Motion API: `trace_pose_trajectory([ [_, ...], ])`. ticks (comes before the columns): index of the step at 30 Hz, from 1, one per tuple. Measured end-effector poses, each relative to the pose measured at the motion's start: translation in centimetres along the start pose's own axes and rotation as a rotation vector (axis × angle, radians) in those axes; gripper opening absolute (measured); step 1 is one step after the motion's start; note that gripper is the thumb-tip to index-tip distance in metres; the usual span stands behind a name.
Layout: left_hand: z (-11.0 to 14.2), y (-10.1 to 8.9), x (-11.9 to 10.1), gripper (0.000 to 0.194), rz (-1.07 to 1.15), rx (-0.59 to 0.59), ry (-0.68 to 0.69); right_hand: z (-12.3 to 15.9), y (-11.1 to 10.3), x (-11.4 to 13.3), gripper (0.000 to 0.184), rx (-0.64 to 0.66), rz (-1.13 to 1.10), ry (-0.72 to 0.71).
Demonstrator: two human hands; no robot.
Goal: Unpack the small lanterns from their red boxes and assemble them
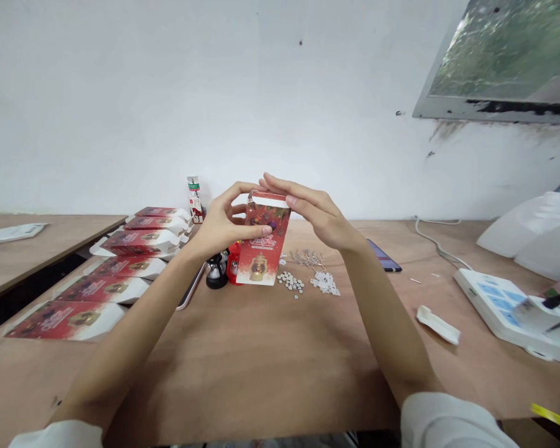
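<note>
A red printed cardboard box [262, 252] with a lantern picture is held upright above the table. My left hand [231, 221] is closed round its left side, thumb lying across the front face. My right hand [310, 208] lies along the box's top, fingers stretched over the upper edge and thumb touching the right corner. Behind and left of the box are a red object [234, 261], partly hidden, and a small black item [216, 271]. To the box's right lie small round white pieces [291, 282], flat white plastic pieces [325, 283] and thin metal pieces [308, 257].
Several similar red boxes [93, 289] lie in a row on the left. A small bottle [195, 200] stands by the wall. Phones lie left [190, 287] and right [383, 256]. A white power strip [508, 308] and a torn white scrap [438, 325] are on the right.
</note>
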State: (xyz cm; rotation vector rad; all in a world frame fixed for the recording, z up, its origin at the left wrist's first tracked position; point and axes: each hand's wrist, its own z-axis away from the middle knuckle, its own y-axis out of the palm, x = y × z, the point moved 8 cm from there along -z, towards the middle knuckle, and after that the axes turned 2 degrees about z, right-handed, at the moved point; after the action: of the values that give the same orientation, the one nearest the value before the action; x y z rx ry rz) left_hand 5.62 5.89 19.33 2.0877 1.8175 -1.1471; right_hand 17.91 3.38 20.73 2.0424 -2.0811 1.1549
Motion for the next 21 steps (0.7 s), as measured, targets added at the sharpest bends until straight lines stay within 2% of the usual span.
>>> trace_pose_trajectory([
  [8,0.0,-0.2,0.0,0.050,0.050,-0.006,0.003,0.1,-0.7,-0.1,0.027,-0.100,-0.001,0.021],
  [13,0.0,0.1,-0.1,0.047,0.061,0.006,-0.041,0.3,-0.9,-0.2,0.024,-0.107,0.065,0.037],
  [21,0.2,0.8,0.5,0.050,-0.020,0.120,-0.133,0.3,-1.2,-0.1,0.015,-0.161,0.132,0.090],
])
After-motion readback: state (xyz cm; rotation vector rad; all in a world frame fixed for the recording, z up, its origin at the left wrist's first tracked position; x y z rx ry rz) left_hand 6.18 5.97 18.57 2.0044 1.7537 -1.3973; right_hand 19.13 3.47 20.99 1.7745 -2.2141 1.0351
